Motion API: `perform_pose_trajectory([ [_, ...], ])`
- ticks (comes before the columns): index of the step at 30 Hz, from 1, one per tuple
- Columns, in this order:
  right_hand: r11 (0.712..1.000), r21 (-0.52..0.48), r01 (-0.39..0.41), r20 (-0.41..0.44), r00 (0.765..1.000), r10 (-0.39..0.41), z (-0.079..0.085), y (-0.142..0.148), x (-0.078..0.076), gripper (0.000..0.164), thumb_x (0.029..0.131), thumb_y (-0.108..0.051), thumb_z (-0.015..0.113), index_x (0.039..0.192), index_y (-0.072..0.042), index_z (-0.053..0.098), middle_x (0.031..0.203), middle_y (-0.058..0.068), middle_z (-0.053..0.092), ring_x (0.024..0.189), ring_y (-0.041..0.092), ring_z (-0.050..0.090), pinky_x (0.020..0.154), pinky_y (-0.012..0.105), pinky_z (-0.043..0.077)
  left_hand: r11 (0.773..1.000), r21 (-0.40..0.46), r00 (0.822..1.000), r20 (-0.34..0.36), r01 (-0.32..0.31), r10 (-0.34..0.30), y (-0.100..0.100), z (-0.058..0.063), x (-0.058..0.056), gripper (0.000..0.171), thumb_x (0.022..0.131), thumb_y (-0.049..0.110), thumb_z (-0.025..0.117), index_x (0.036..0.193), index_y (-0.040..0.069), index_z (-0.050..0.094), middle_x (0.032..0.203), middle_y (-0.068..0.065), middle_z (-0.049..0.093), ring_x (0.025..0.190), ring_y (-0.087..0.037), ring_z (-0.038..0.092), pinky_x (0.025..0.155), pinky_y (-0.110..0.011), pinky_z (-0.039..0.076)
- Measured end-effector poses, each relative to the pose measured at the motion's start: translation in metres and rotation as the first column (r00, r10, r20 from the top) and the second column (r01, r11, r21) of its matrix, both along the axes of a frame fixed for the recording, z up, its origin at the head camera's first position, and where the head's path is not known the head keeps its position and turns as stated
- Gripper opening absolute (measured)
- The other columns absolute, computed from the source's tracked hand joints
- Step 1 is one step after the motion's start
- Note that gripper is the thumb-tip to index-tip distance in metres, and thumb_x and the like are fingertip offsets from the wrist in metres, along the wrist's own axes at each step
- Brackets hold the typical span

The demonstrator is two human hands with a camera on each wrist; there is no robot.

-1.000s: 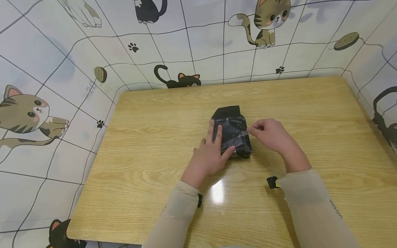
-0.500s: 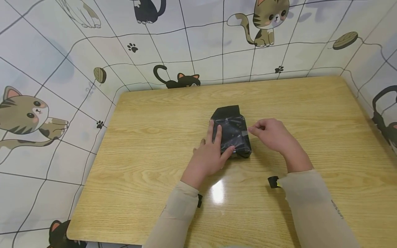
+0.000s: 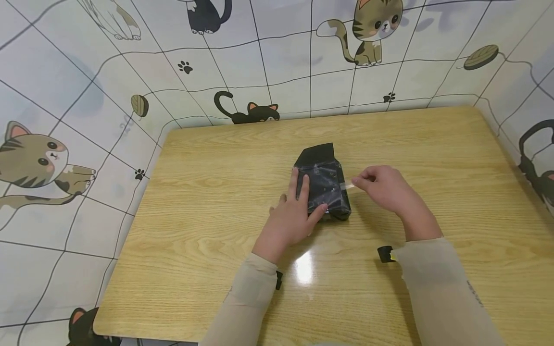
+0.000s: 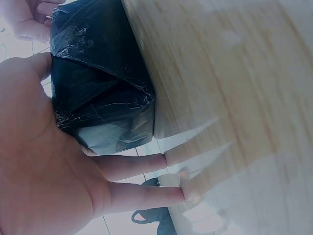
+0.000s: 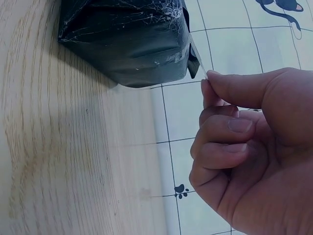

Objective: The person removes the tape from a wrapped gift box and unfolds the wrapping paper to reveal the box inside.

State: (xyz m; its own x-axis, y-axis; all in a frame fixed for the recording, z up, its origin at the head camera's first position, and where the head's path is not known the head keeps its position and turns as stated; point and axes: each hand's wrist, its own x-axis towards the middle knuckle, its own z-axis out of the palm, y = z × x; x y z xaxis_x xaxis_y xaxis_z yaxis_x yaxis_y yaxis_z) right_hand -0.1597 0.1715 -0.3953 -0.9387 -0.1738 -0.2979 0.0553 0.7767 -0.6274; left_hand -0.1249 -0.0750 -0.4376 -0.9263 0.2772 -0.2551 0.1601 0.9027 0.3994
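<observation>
A black wrapped package [image 3: 322, 185] with a raised flap [image 3: 318, 153] at its far end lies on the wooden table [image 3: 207, 192]. My left hand [image 3: 292, 218] rests across its left side with fingers spread. In the left wrist view, two fingertips of that hand [image 4: 54, 147] reach down to the tabletop beside the package [image 4: 102, 73]. Thumb and forefinger of my right hand [image 3: 385, 190] pinch the end of a clear tape strip [image 3: 347, 185], whose other end sticks to the package top. The right wrist view shows the same pinch by the right hand [image 5: 244, 147], with the other fingers curled.
Walls printed with cartoon cats [image 3: 372, 33] and grid lines stand behind the table and at both sides. A small black strap end [image 3: 385, 253] sticks out at the right sleeve [image 3: 441, 288]. Light glares off the tabletop near the left wrist.
My right hand has drawn slightly to the right, and more of the tape strip now shows lifted off the package. The flap stands a little higher. The left hand has stayed put.
</observation>
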Motion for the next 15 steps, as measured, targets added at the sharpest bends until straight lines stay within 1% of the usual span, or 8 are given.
perform_pose_trajectory([
  [6, 1.000, 0.004, -0.003, 0.005, 1.000, 0.003, -0.0021, 0.0038, -0.0004, 0.048, 0.112, -0.039, 0.053, 0.127, 0.004, 0.068, 0.118, 0.023, 0.068, 0.099, 0.033, 0.057, 0.081, 0.042, 0.050, 1.000, -0.002, 1.000, -0.005, 0.001, -0.001, -0.0002, -0.0003, 0.0007, 0.089, 0.106, 0.075, 0.031, 0.172, 0.029, -0.006, 0.176, 0.007, -0.032, 0.153, -0.052, 0.042, 0.109, -0.078, 0.043],
  [10, 1.000, 0.005, -0.004, -0.006, 1.000, 0.004, -0.0038, 0.0071, -0.0004, 0.047, 0.112, -0.038, 0.053, 0.126, 0.004, 0.068, 0.116, 0.022, 0.067, 0.097, 0.032, 0.057, 0.078, 0.039, 0.048, 1.000, -0.008, 1.000, -0.006, 0.002, -0.002, 0.0002, 0.0008, 0.0010, 0.089, 0.106, 0.075, 0.030, 0.172, 0.029, -0.006, 0.176, 0.006, -0.031, 0.153, -0.052, 0.042, 0.109, -0.078, 0.044],
  [15, 1.000, 0.003, -0.007, -0.016, 1.000, 0.007, -0.0057, 0.0096, -0.0005, 0.045, 0.113, -0.036, 0.053, 0.125, 0.005, 0.068, 0.108, 0.020, 0.066, 0.092, 0.031, 0.056, 0.073, 0.035, 0.045, 1.000, -0.015, 1.000, -0.003, 0.003, -0.003, 0.0003, 0.0018, 0.0011, 0.088, 0.106, 0.074, 0.030, 0.172, 0.028, -0.006, 0.176, 0.006, -0.031, 0.153, -0.051, 0.042, 0.109, -0.077, 0.044],
])
